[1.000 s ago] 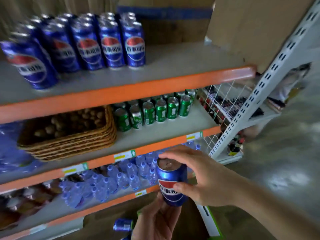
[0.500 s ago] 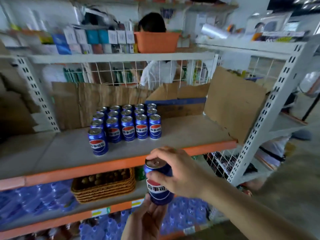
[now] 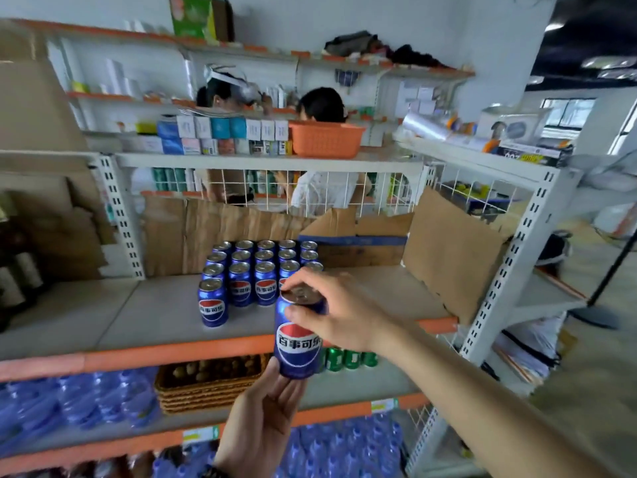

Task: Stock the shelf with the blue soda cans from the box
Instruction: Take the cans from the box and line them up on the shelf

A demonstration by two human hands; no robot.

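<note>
- Can (image 3: 298, 343) hangs before the shelf (image 3: 165, 315) edge, beside stocked cans (image 3: 255, 274).
- Right hand (image 3: 344, 315) fingers clasp its top; left hand (image 3: 262, 419) fingers pinch its base.
- Likely full: heavy, rigid, slick; grip the sidewall.

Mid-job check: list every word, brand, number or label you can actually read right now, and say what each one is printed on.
"百事可乐": held can, white characters across its red, white and blue globe, gripped by right hand and left hand.
"百事可乐": front shelf can; the same band on the cans behind.
Shelf-edge price tags: too blurred.
Small boxes on upper shelf: too small.
Black and yellow box: print unreadable.
</note>
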